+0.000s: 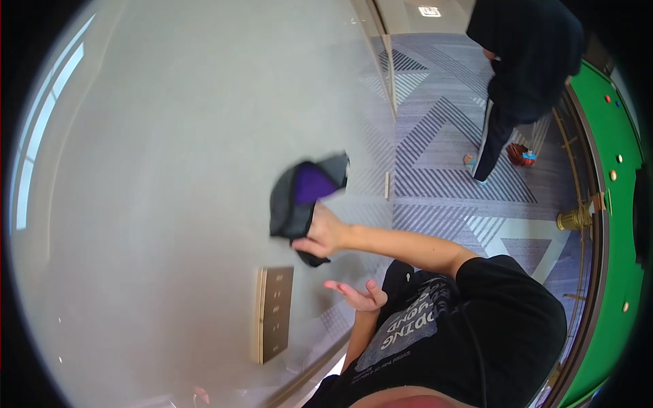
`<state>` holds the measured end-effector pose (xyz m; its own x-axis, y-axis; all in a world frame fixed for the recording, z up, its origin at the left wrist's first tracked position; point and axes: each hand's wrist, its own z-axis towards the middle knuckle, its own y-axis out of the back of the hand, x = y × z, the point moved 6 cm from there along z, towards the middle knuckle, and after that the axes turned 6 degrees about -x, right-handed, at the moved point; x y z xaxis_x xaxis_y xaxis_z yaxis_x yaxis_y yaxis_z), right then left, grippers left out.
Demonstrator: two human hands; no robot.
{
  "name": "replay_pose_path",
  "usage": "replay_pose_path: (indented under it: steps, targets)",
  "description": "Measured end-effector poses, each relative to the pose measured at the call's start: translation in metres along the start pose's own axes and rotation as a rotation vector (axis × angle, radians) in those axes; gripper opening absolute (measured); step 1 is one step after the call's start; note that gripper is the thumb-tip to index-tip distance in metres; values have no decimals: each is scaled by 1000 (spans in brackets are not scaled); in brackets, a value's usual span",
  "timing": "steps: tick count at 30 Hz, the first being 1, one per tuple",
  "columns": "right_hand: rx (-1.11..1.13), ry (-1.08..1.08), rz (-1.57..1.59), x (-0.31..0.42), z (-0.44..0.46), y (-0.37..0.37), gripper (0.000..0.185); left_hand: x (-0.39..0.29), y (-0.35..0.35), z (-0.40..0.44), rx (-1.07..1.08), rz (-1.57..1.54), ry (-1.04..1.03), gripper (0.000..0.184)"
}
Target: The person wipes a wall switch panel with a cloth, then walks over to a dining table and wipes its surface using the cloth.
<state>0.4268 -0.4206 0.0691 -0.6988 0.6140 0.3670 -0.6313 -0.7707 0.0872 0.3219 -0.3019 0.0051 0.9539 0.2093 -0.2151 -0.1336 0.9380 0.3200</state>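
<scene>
Right hand [325, 231]: clamped on the dark cap [292, 211], thumb and fingers on its lower edge; arm stretched out across the body.
Cap: near view centre, up in front of the pale glossy surface [170, 149]; grey-black outside, purple patch showing, slightly blurred. Whether it touches the surface: can't tell.
Left hand [360, 297]: fingers spread, palm bare, just below the right hand in view, apart from it and from the cap.
Panel: brown, box-like panel [277, 314] with small marks, on the pale surface below the cap; marks too small to read.
Shirt: wearer's black T-shirt [507, 316], pale lettering on the chest.
Carpet [435, 146]: greyish purple, striped triangles, right of the pale surface.
Other person [530, 61]: upper right, dark top, dark trousers with white side stripe, standing on the carpet, well apart from the cap.
Table: green-topped table [617, 258] at far right, several balls [619, 158] spread on the cloth, gold-coloured leg [573, 219].
Sign: lit sign [430, 11] at top, unreadable.
</scene>
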Motion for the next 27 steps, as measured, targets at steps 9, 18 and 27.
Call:
replay_pose_path:
  steps: [9, 18, 27]
  targets:
    - [608, 17, 86, -134, -92, 14, 35, 77, -133, 12, 90, -105, 97, 74]
    - [158, -123, 162, -255, 46, 207, 62, 162, -340, 40, 126, -182, 252, 89]
    - [463, -520, -239, -427, -81, 344, 61, 128, -575, 198, 783, -597, 424, 38]
